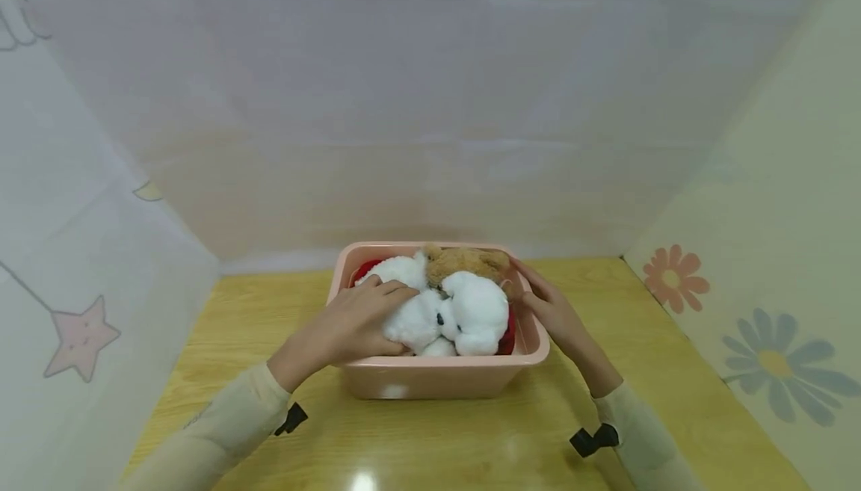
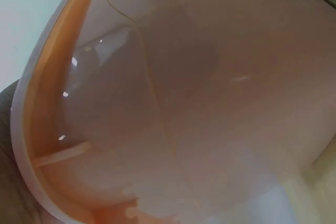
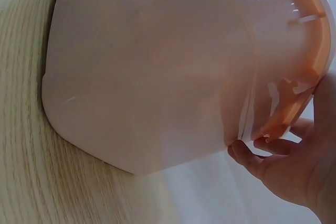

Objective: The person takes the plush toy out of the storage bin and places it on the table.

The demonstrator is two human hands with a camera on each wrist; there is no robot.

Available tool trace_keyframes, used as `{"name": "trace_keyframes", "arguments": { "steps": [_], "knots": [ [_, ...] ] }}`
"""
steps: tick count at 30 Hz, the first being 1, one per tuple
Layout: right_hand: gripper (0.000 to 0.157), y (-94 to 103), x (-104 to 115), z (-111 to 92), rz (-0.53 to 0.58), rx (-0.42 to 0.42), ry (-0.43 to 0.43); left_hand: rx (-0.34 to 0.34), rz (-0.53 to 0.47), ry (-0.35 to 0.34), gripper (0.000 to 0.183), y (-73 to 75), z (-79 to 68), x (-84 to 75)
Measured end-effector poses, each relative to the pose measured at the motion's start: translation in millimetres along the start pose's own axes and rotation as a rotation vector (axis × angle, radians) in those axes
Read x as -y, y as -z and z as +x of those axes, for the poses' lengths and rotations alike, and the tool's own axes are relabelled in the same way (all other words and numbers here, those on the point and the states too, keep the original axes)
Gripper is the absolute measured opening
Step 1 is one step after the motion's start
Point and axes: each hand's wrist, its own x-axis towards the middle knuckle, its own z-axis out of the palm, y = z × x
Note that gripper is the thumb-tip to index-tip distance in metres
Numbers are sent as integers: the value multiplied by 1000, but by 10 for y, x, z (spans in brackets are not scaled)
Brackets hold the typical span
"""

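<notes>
So the pink plastic bin [image 1: 430, 380] is sitting low in the middle of the head frame, stuffed with plush toys. A white plush animal [image 1: 479, 310] is lying sideways up front, a brown teddy bear [image 1: 464, 263] is poking up behind it, and red patches [image 1: 510, 335] are peeking out at both ends. The left hand [image 1: 359, 323] is reaching over the near-left rim and touching white plush; can't tell if it's actually gripping or just resting. The right hand [image 1: 554, 312] is grasping the bin's right rim, thumb inside. The head cam isn't really showing its other fingers, but the right wrist cam is catching them curling under the lip, lower right. The left wrist cam is mostly showing the bin's outer wall, with a thin line running down it.

Everything's resting on a shiny wood-grain table [image 1: 430, 431]. Pale sheeting [image 1: 430, 102] is hanging around it, with a pink star [image 1: 82, 338] showing lower left and red [image 1: 675, 279] and blue flowers [image 1: 783, 364] lower right.
</notes>
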Motion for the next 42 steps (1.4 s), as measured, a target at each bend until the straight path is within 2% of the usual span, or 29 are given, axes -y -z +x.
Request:
{"name": "trace_keyframes", "arguments": {
  "steps": [5, 9, 15, 23, 27, 33, 37, 42],
  "knots": [
    [61, -3, -25, -62, -32, -45, -12, -114, -61, -14, 63, -31, 7, 17],
    [61, -14, -9, -44, -51, -53, 4, -158, -83, -21, 59, 11, 37, 54],
    [61, -9, 10, -7, -52, -40, 10, -134, -77, -46, 56, 116, 86, 112],
    [60, -39, 13, -14, -54, -53, 40, -76, -91, -119, 48, 250, 199, 210],
    [53, -110, 35, -38, -46, -91, 61, -33, -82, -127, 45, 323, 289, 242],
    [50, -204, 50, -39, -39, -154, 76, 6, -92, -128, 49, 406, 388, 289],
    [49, -211, 14, -42, -46, -167, 68, -14, -166, -133, 49, 439, 371, 383],
    [51, -177, -79, -43, -84, -178, 38, -42, -353, -127, 47, 422, 272, 491]
  ]
}}
